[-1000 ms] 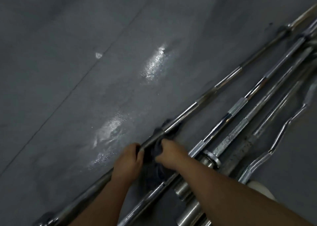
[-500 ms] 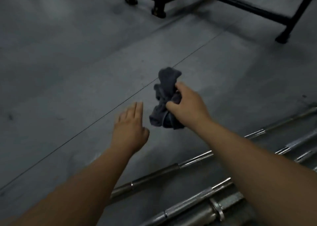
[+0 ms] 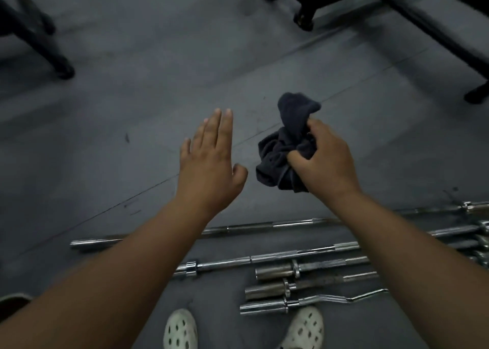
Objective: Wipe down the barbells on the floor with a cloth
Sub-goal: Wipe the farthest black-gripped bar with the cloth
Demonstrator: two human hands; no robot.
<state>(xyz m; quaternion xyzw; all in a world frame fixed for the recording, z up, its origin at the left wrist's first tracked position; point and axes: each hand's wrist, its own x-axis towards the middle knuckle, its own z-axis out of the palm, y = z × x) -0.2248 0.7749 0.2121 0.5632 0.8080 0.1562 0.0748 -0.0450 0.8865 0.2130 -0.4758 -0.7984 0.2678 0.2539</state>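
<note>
- Grey rubber floor (image 3: 119, 115) fills most of the frame, with a thin seam running diagonally from lower left to upper right behind the hands.
- Black equipment legs (image 3: 39, 44) stand at the upper left, and a black frame (image 3: 397, 12) crosses the upper right corner.
- Both bare forearms reach up from the bottom edge toward the centre of the frame, held above the floor.
- The left hand (image 3: 209, 163) sits left of centre, back toward the camera, fingers straight and close together pointing up the frame, thumb bent out to the right. It is released and holds nothing.
- The right hand (image 3: 325, 160) sits right of centre, fingers and thumb curled and clenched round a bunched dark cloth (image 3: 285, 142).
- The cloth is in the air just left of the right hand; one fold sticks up above the fingers and the rest hangs below them. It is near the left thumb but apart from it.
- The barbells (image 3: 277, 257) lie side by side on the floor in the lower half of the frame, roughly horizontal, partly hidden by the forearms. Neither hand nor the cloth touches them.
- The farthest bar (image 3: 264, 227) lies highest in the frame; a wavy curl bar (image 3: 330, 299) lies lowest.
- Two white perforated clogs (image 3: 180, 330) show at the bottom edge, just below the curl bar.
</note>
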